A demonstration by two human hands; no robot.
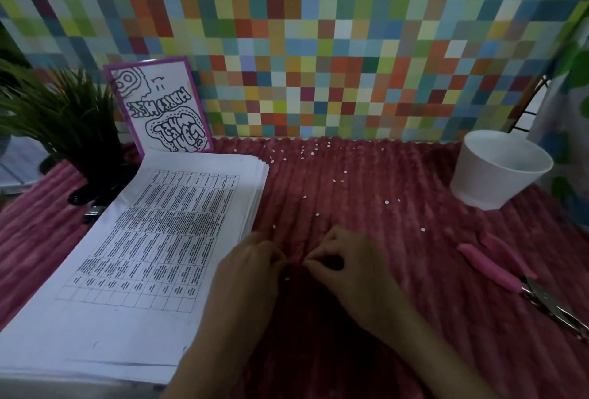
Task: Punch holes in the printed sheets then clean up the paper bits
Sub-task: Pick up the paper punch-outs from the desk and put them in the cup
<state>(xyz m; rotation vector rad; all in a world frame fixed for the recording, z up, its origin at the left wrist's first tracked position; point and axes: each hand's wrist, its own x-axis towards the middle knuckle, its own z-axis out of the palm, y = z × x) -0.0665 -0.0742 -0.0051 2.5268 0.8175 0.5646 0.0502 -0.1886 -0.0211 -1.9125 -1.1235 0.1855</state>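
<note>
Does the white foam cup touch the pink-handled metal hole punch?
Apart. The head view shows bare red ribbed cloth between the white foam cup and the pink-handled metal hole punch.

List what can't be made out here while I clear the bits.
Head view only.
Hands: curled fingers hide whether the left hand or right hand pinches any paper bits.
Cup: its near wall hides the bottom, contents unknown.
Hole punch: metal end runs off the right edge.
Printed sheets: text too small and dim to read.
Black object beside the plant: half covered by the sheets.
</note>
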